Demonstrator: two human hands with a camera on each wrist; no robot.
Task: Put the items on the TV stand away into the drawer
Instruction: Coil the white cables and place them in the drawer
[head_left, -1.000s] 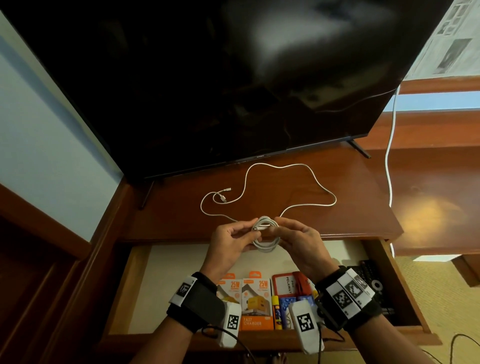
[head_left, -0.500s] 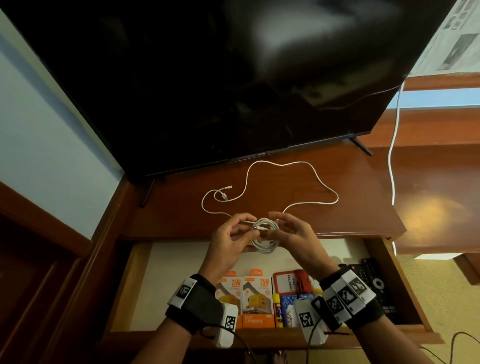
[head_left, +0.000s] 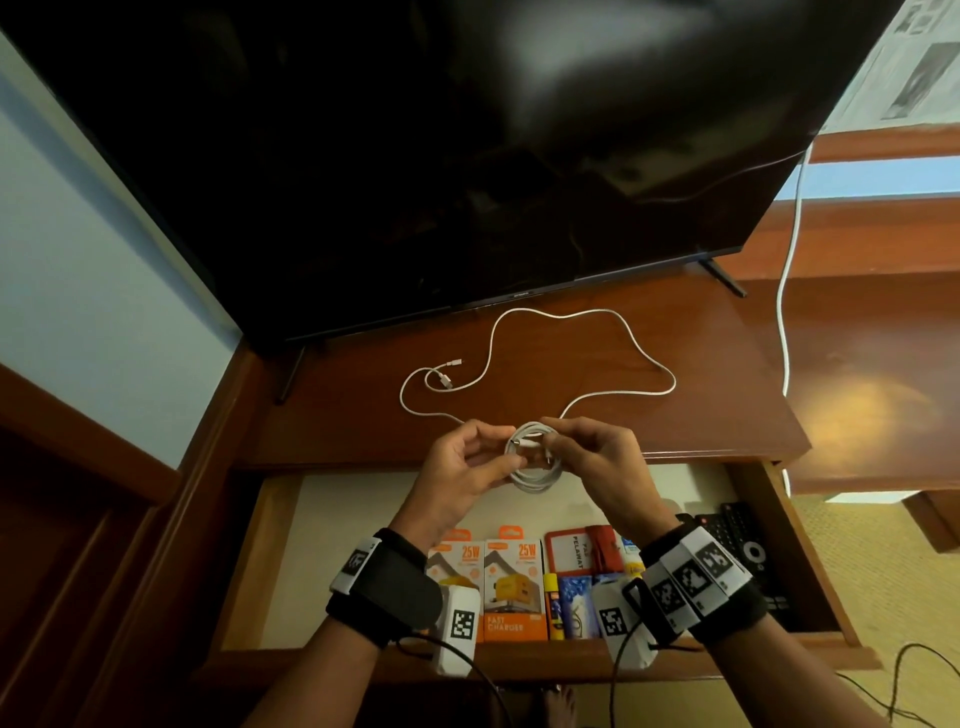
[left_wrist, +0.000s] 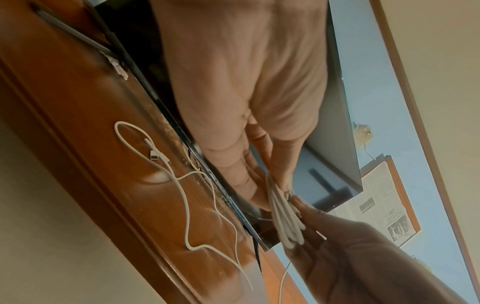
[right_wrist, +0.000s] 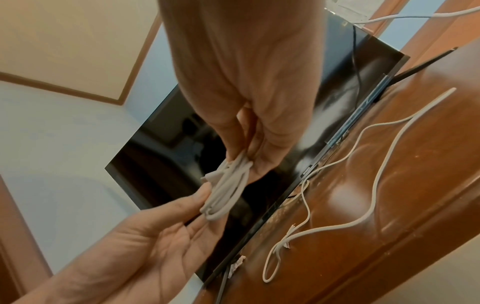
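Observation:
A small coil of white cable (head_left: 534, 461) is held over the front edge of the TV stand (head_left: 727, 405), above the open drawer (head_left: 337, 545). My left hand (head_left: 511, 448) pinches the coil's left side. My right hand (head_left: 545, 441) pinches its right side. The wrist views show both hands' fingertips on the coil (left_wrist: 284, 222) (right_wrist: 228, 191). A second white cable (head_left: 444, 379) lies loose on the stand in a wide loop, both plugs near its left end. It runs behind my hands.
A large dark TV (head_left: 467, 156) stands at the back of the stand. In the drawer's front part are orange charger boxes (head_left: 514, 587), a red card holder (head_left: 576, 551) and a black remote (head_left: 737, 545). Another white cord (head_left: 784, 312) hangs at the right.
Both hands stay on the coil and their fingers shift slightly on it. The loose cable on the stand has not moved.

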